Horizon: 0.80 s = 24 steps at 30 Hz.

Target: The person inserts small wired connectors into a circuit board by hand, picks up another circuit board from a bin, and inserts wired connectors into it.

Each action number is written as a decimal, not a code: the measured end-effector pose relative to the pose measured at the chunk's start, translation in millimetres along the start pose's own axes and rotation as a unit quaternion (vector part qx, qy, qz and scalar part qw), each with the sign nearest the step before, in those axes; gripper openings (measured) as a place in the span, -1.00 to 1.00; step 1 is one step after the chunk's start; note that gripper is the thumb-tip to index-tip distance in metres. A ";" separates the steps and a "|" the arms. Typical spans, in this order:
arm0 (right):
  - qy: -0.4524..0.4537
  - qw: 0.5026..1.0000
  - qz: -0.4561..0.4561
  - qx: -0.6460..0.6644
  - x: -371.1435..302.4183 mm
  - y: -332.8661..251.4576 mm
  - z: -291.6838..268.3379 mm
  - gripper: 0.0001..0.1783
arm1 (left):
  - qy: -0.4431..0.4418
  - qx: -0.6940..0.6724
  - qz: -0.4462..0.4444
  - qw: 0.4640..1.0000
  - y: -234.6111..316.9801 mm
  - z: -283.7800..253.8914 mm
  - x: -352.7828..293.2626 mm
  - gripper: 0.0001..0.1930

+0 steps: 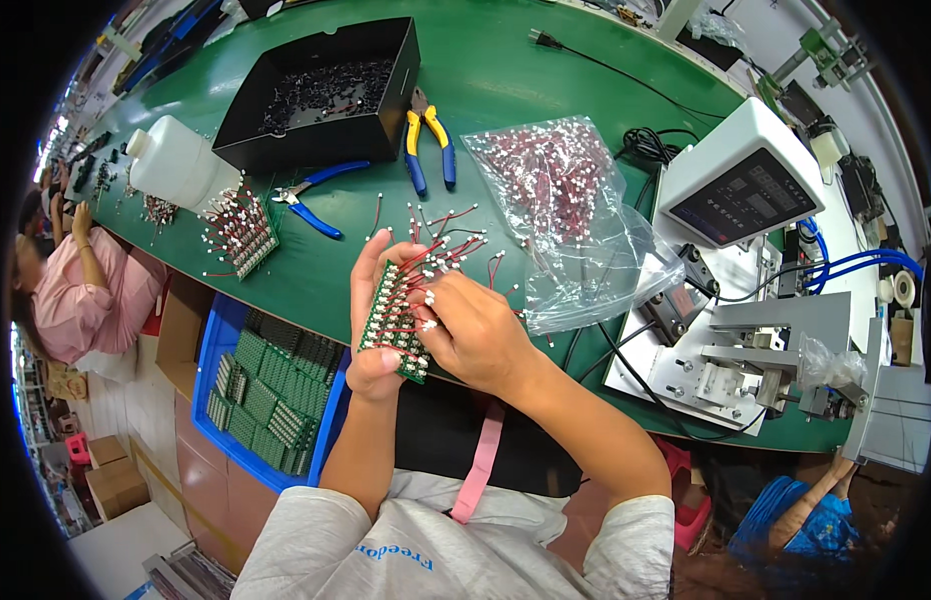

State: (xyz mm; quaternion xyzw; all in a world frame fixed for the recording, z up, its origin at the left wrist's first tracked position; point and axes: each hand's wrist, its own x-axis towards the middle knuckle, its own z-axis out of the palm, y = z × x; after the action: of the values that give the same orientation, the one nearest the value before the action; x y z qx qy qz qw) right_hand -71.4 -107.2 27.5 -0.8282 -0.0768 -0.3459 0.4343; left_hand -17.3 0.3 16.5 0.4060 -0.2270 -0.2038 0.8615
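My left hand [373,373] grips a green circuit board panel [394,318] by its edges, thumb on the near end and fingers behind the far end. Rows of small white sockets cover the panel, and red and black wire leads [438,252] with white plugs stand up from its far part. Over the panel's right side, my right hand [483,338] is closed in a pinch among the leads. A wire lead with a white plug [429,298] shows at its fingertips; the fingers partly hide it. Several loose leads lie on the green table just beyond my hands.
A clear bag of wire leads [551,185], pliers [429,145], blue cutters [316,195], a black box of small parts [316,130], a white jug [181,165] and another wired board [246,240] lie around. A blue bin of boards [201,400] stands left, a machine [746,190] right.
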 end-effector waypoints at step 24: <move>-0.026 0.998 -0.024 -0.046 -3.1 -3.1 -6.2 -0.82 | -0.078 0.182 0.098 0.975 -3.2 -7.2 -6.9 0.15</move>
State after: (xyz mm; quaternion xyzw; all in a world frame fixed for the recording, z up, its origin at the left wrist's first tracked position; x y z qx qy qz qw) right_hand -78.2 -109.6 29.9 -0.8537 -0.0920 -0.3383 0.3850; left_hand -19.4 6.6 8.3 0.5149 -0.3656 -0.1046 0.7683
